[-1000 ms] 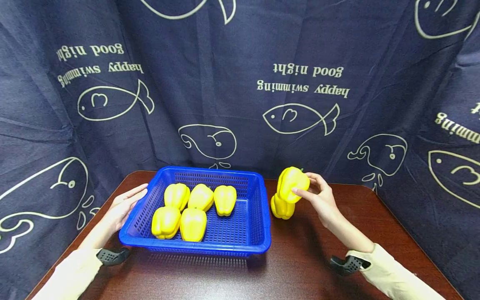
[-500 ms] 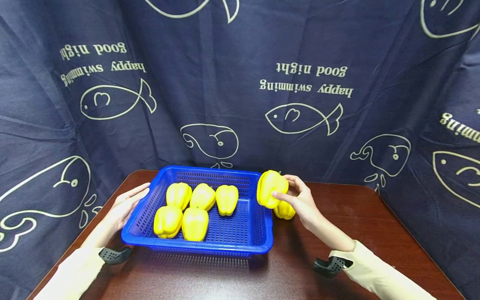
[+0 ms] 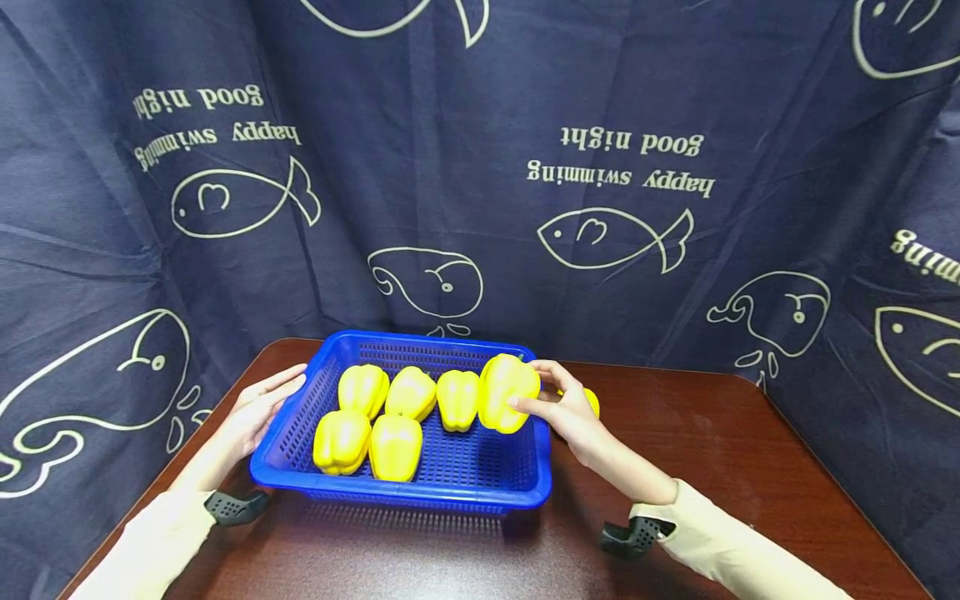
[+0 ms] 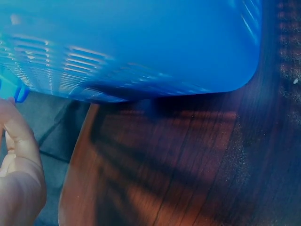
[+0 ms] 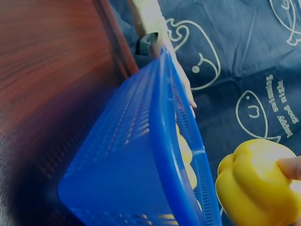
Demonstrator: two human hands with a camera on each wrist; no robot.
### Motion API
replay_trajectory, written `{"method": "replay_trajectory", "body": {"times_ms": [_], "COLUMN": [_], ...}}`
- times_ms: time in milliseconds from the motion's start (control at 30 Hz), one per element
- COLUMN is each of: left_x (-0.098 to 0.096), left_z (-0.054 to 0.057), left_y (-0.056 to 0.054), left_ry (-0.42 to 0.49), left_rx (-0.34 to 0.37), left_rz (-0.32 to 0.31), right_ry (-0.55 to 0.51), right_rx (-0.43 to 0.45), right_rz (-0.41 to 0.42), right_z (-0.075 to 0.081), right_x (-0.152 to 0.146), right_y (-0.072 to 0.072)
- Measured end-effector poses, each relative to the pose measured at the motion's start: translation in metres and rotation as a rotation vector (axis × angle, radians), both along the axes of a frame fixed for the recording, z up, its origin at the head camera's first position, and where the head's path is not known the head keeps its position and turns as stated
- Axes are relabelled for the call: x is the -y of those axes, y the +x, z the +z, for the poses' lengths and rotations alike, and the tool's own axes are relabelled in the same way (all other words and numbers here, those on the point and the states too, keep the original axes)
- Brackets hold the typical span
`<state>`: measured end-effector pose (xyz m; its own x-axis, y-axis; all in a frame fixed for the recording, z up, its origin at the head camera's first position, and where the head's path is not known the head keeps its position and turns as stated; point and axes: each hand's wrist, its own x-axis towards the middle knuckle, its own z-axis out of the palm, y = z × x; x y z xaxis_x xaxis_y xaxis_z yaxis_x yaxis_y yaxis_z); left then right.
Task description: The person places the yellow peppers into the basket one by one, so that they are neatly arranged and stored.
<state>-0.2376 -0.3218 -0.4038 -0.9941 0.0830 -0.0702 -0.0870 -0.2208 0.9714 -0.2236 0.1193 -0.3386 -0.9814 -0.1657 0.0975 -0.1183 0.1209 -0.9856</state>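
My right hand (image 3: 572,417) holds a yellow bell pepper (image 3: 507,393) by its side, thumb in front, over the right end of a blue plastic basket (image 3: 405,492). The right wrist view shows this pepper (image 5: 256,183) above the basket rim (image 5: 164,141), with the thumb on its skin. Several more yellow peppers (image 3: 396,448) lie in the basket's left and middle part. My left hand (image 3: 251,417) rests with fairly straight fingers against the basket's left side. In the left wrist view, part of that hand (image 4: 21,165) shows near the blue wall (image 4: 141,56).
Another yellow pepper (image 3: 592,402) is on the table just right of the basket, mostly hidden behind my right hand. The brown wooden table (image 3: 735,467) has a dark blue curtain (image 3: 480,208) with fish drawings behind and at both sides.
My right hand has carried the pepper leftward, from above the pepper on the table, across the rim to over the basket. The left hand stays at the basket's left side.
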Motion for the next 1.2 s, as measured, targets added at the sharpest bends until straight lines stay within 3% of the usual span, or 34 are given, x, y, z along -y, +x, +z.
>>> {"method": "replay_trajectory", "body": {"times_ms": [233, 1000, 1200], "left_x": [0.000, -0.003, -0.003], "left_z": [0.002, 0.002, 0.002], "left_y": [0.000, 0.003, 0.003], "left_ry": [0.020, 0.005, -0.003], "left_rx": [0.001, -0.003, -0.008], "left_rz": [-0.009, 0.000, 0.006], "right_ry": [0.006, 0.218, 0.255], "right_rx": [0.006, -0.019, 0.028], "right_rz": [0.070, 0.115, 0.110], "right_z": [-0.007, -0.023, -0.026], "right_x": [0.015, 0.047, 0.054], "right_y": [0.001, 0.001, 0.000]}}
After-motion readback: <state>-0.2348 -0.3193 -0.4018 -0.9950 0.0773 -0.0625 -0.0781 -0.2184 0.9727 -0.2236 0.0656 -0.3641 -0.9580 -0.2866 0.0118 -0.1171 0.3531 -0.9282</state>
